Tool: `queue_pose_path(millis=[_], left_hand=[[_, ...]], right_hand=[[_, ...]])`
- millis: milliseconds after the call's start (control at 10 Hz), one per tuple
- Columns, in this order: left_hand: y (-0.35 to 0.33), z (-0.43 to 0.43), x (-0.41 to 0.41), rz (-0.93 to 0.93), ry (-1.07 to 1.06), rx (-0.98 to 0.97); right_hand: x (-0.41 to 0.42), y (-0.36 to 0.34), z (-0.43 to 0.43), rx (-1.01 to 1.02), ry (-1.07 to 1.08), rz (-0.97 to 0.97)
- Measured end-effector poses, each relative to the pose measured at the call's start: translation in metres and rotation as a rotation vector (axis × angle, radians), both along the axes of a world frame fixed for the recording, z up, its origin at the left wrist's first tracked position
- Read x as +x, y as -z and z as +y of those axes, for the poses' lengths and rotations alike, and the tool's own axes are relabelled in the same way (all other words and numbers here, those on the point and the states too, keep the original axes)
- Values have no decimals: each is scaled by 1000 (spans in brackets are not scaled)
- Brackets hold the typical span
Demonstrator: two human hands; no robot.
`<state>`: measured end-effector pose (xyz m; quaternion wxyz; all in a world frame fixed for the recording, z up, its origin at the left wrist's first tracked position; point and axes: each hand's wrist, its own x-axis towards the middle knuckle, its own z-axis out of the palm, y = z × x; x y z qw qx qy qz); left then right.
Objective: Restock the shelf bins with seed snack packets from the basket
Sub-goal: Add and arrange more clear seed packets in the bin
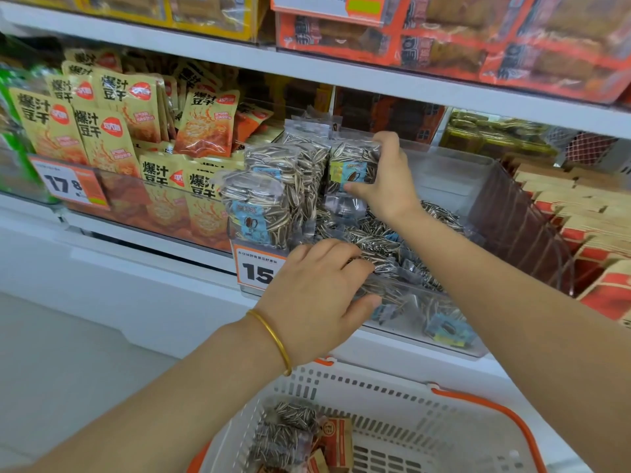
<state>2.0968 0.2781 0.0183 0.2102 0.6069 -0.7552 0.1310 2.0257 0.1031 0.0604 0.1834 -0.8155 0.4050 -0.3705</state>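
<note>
A clear shelf bin (454, 336) holds clear packets of striped sunflower seeds. Several packets (269, 199) stand upright at its left end; others lie flat in the middle. My right hand (386, 186) grips an upright seed packet (351, 162) by its top and bottom, next to the standing row. My left hand (317, 295), with a gold bangle on the wrist, reaches over the bin's front wall and its fingers curl on a flat seed packet (379, 261). Below, a white basket (392, 404) with orange handles holds more seed packets (286, 431).
Yellow tofu-snack bags (112, 131) fill the bin to the left, behind an orange price tag (71, 184). Brown and red boxed packs (573, 213) stand in the bin on the right. A shelf above carries orange boxes (444, 39). Small orange packs (336, 438) lie in the basket.
</note>
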Motion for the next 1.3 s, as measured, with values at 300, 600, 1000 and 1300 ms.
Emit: queue_pose_path(millis=[300,600,1000,1300], left_hand=[[-1,0,-1,9,-1,15],[0,0,0,-1,-6,21],[0,0,-1,-9,-14,5],[0,0,0,-2,-7,-2]], right_hand=[[2,0,-14,297,6,96],[11,0,-19,262,79,32],[2,11,-14,366,21,-35],[-2,10,-17,404,41,-87]])
